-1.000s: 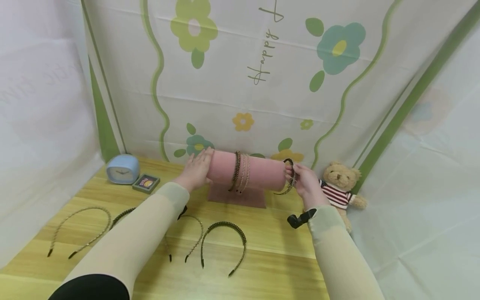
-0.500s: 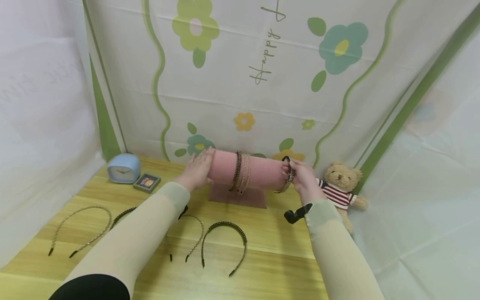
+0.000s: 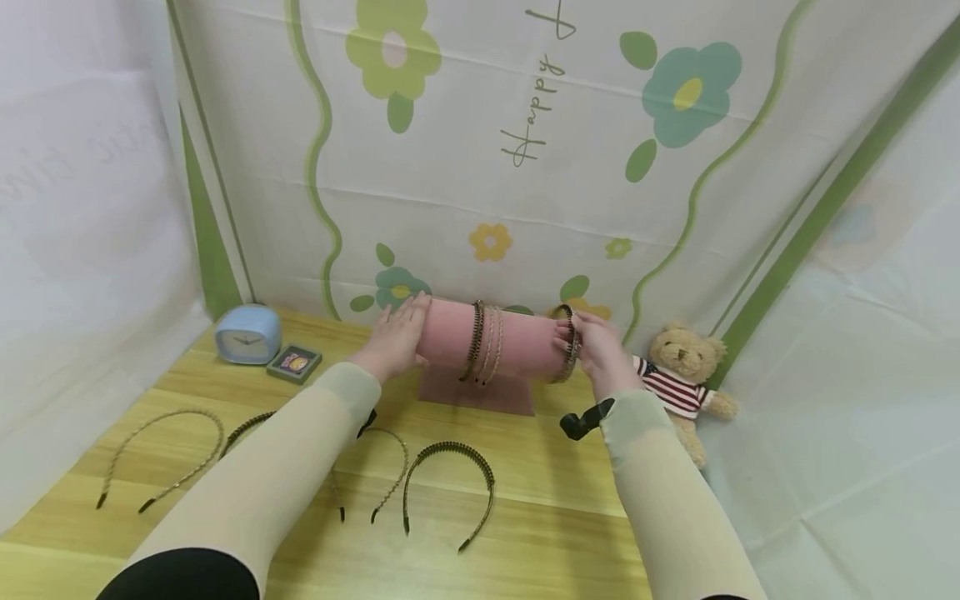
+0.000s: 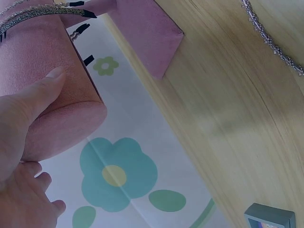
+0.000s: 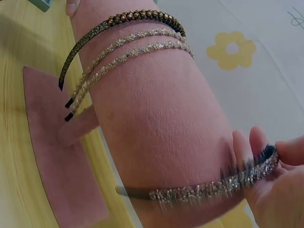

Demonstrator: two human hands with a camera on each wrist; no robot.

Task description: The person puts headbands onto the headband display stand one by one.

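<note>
A pink cylindrical headband stand (image 3: 528, 346) lies horizontally on its post and flat base at the back of the table. My left hand (image 3: 396, 337) grips its left end; in the left wrist view the thumb (image 4: 45, 92) lies along the pink surface. At the other end, my right hand (image 3: 603, 354) pinches a dark, glittery toothed headband (image 5: 199, 191) between thumb and fingers. That headband arches across the stand near its right end. A brown beaded headband (image 5: 137, 16) and two thin pale ones (image 5: 137, 52) sit around the stand's middle.
Several headbands lie on the wooden table, among them a dark one (image 3: 453, 447) and a pale braided one (image 3: 206, 414). A blue clock (image 3: 248, 336) and small framed picture (image 3: 295, 364) stand back left. A teddy bear (image 3: 678, 392) sits at right, against flowered cloth walls.
My right hand has moved left, bringing the glittery headband from the stand's right end further onto it. The left hand stays in place.
</note>
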